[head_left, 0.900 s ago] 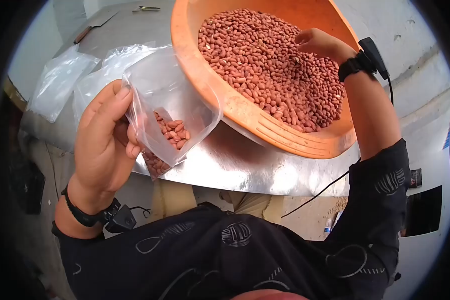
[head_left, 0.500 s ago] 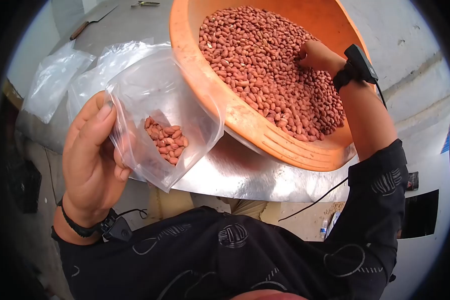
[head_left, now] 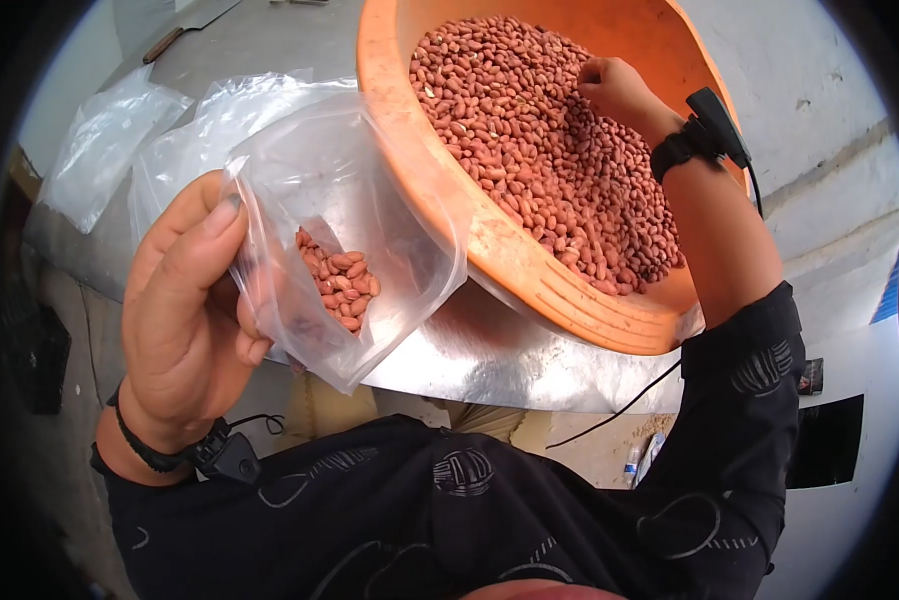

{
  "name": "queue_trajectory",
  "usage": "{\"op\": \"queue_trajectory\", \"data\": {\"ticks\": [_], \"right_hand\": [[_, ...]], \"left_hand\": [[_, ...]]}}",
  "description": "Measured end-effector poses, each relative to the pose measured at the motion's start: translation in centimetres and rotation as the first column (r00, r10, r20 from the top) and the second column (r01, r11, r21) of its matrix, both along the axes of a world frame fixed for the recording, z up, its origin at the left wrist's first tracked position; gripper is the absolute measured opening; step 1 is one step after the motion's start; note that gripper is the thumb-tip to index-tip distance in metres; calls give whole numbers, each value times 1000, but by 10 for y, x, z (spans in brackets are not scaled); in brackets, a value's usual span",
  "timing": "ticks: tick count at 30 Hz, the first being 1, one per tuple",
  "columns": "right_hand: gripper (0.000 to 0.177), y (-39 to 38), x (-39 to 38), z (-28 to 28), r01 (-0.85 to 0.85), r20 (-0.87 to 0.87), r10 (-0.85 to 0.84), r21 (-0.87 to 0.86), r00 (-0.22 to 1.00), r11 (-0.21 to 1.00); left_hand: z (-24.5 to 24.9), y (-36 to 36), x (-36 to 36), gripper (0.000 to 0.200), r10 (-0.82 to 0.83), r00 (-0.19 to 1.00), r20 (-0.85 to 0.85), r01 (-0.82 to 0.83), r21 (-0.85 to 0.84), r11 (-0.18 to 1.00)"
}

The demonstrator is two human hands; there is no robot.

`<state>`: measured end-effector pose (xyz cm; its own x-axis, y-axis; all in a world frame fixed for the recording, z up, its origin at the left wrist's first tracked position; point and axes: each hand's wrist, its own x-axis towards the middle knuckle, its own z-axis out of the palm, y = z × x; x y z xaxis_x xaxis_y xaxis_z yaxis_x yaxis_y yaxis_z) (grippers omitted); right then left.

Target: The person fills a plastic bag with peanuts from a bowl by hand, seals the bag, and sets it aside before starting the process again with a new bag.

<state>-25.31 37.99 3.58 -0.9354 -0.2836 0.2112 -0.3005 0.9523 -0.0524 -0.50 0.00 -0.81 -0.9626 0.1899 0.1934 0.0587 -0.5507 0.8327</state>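
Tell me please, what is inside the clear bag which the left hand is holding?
Inside the clear bag, a small pile of reddish-brown nuts shows. The nuts underneath are covered by those on top, and the left hand hides part of one side.

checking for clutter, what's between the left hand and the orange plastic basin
In the head view, the clear plastic bag with reddish peanuts inside lies between them.

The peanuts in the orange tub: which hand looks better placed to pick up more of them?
Probably the right hand: it is at the peanuts, inside the orange tub. The left hand is outside the tub, occupied with holding the clear bag.
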Motion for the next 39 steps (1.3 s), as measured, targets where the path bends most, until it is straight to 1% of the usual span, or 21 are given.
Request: {"op": "queue_trajectory", "data": {"ticks": [1,2,4,7,8,10,12,13,14,16,19,23,26,27,28,30,32,34,37,38,39], "right_hand": [[19,-11,-2,-2,50,77,-45,-63,996,997],[29,-18,-5,-9,3,101,9,-122,995,992],[35,-40,-4,-15,-49,134,49,-8,990,999],[45,-69,4,-29,-153,111,155,-25,982,988],[52,-79,6,-28,-175,271,192,-86,943,981],[56,-96,17,-41,-287,234,280,-4,931,958],[53,-108,44,-41,-321,163,299,129,940,938],[49,-109,47,-41,-400,245,375,60,894,914],[45,-110,57,-46,-396,213,373,81,903,914],[42,-110,72,-49,-452,133,449,-1,884,892],[22,-112,95,-37,-443,222,450,-84,865,893],[18,-101,112,-26,-446,249,438,-24,864,895],[18,-97,123,-6,-332,236,344,-88,909,939],[17,-95,122,-1,-338,244,365,-144,898,930],[20,-93,124,5,-267,250,313,-201,916,942],[17,-96,129,18,-282,263,351,-266,899,922],[14,-108,140,35,-274,293,436,-460,851,845],[16,-128,163,56,-263,309,500,-570,809,778],[21,-161,183,60,-442,292,695,-597,657,669],[22,-174,191,63,-569,285,700,-423,655,705],[22,-185,198,60,-584,299,697,-388,651,713]], "left_hand": [[1,0,0,18,3,1000,11,-3,-2,1000],[2,0,0,19,7,1000,19,-7,-5,1000],[1,-3,-2,20,-33,999,25,32,34,999],[3,-1,-2,21,-44,998,55,42,36,998],[5,0,-2,21,-38,997,67,36,27,999],[5,0,-4,21,-52,997,56,52,12,999],[6,0,-6,20,-65,996,58,64,18,998],[6,1,-6,20,-71,995,65,69,29,997],[7,2,-6,19,-78,994,72,75,41,996],[9,2,-7,19,-107,992,62,105,44,994],[11,2,-6,19,-130,989,65,127,42,991],[8,4,-4,19,-107,994,31,107,6,994],[8,5,-3,19,-84,996,21,85,-50,995],[8,5,-3,19,-55,998,12,56,-82,995],[8,6,-5,17,-74,997,18,75,-65,995],[6,5,-9,15,-113,993,20,114,-35,993],[10,6,-7,14,-111,993,31,113,-62,992],[10,9,-6,15,-91,996,24,92,-75,993],[9,10,-5,15,-74,997,6,74,-85,994],[9,10,-5,16,-72,997,-1,71,-85,994],[8,10,-5,16,-70,998,-7,69,-85,994]]}}
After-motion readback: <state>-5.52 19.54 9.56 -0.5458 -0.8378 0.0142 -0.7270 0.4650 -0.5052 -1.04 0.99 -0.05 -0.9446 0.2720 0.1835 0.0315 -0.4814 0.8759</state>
